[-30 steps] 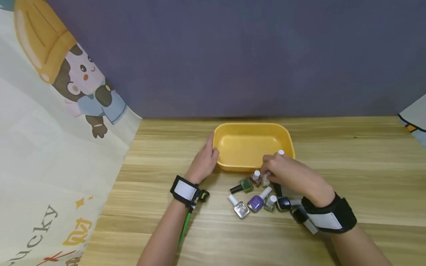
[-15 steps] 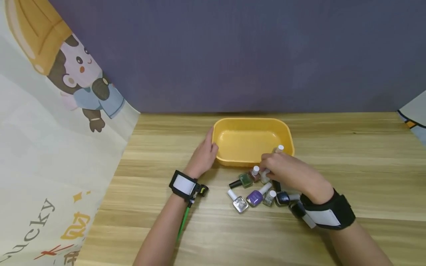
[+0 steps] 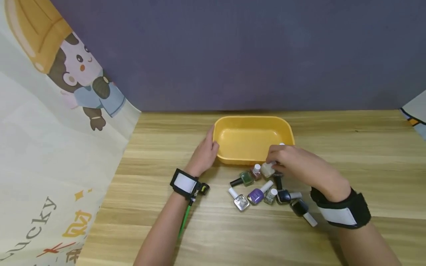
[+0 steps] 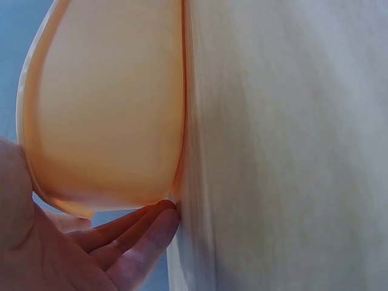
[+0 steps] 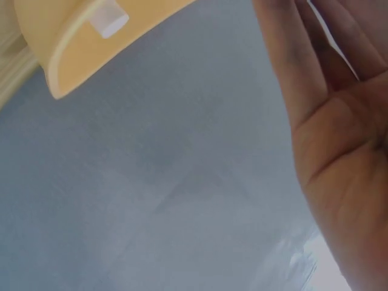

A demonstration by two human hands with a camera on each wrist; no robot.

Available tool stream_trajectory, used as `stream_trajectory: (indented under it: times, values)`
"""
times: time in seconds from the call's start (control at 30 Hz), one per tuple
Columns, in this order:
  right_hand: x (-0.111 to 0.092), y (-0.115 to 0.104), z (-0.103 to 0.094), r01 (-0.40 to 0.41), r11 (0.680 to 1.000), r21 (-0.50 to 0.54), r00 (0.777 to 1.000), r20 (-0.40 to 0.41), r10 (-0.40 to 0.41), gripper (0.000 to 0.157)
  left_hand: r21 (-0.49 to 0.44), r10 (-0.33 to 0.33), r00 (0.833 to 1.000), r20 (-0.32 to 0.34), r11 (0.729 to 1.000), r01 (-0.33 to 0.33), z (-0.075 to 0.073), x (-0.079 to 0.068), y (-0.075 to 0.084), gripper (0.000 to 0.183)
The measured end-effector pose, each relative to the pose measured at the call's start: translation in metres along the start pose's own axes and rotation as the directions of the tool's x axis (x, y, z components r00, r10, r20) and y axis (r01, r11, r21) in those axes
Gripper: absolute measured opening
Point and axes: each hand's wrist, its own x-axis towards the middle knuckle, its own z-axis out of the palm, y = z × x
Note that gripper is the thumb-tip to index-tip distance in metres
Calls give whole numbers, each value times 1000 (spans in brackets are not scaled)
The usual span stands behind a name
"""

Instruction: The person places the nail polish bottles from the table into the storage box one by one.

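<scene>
A yellow plastic basin (image 3: 253,161) stands near the back of the table. My left hand (image 3: 203,155) rests against its left end; in the left wrist view the fairly straight fingers (image 4: 142,236) touch the outer wall near the base. By the basin's front right edge, my right hand (image 3: 296,162) pinches a whitish nail polish bottle (image 3: 267,170) by its top, which the fingers partly hide. A reddish-brown bottle (image 3: 256,173) with a white cap is just left of it. Inside the basin's right end shows the white cap (image 5: 109,19) of another bottle.
Several more nail polish bottles lie in front of the basin: a green one (image 3: 246,178), a silver one (image 3: 241,203), a purple one (image 3: 255,196) and dark ones (image 3: 298,207) at the right. A dark blue-grey panel (image 3: 259,55) rises behind the table.
My right hand has shifted slightly right and away from me, and the whitish bottle has turned and moved toward the basin with it. The left hand stays at the basin's end.
</scene>
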Motion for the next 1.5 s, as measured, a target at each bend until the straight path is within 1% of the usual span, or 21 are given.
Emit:
stream_trajectory:
  times: [0.2, 0.4, 0.6, 0.77, 1.0, 1.23, 1.5]
  values:
    - [-4, 1, -7, 1, 1000, 9, 999, -32, -1, 14, -2, -22, 1000, 7, 1000, 22, -1, 1, 2, 60]
    - [-9, 1, -12, -16, 1000, 6, 999, -51, 17, 15, -14, -35, 999, 13, 999, 35, -3, 0, 5, 60]
    - [-12, 0, -15, -15, 1000, 14, 998, -67, 16, 16, -5, -37, 999, 8, 999, 37, -2, -2, 5, 60]
    - [-14, 0, -16, -5, 1000, 23, 995, -95, 8, 17, -9, -30, 1000, 6, 1000, 30, -2, -3, 4, 60]
    - [-17, 3, -19, 13, 1000, 29, 990, -143, -9, 19, 17, -17, 1000, -2, 1000, 17, -2, -2, 6, 61]
    - [-18, 7, -22, 32, 999, -29, 975, -219, -38, 20, 15, -21, 1000, 3, 1000, 21, -2, -1, 5, 60]
    - [-19, 10, -21, 26, 998, -55, 970, -241, -38, 22, -9, -32, 999, 7, 999, 32, -2, -1, 6, 60]
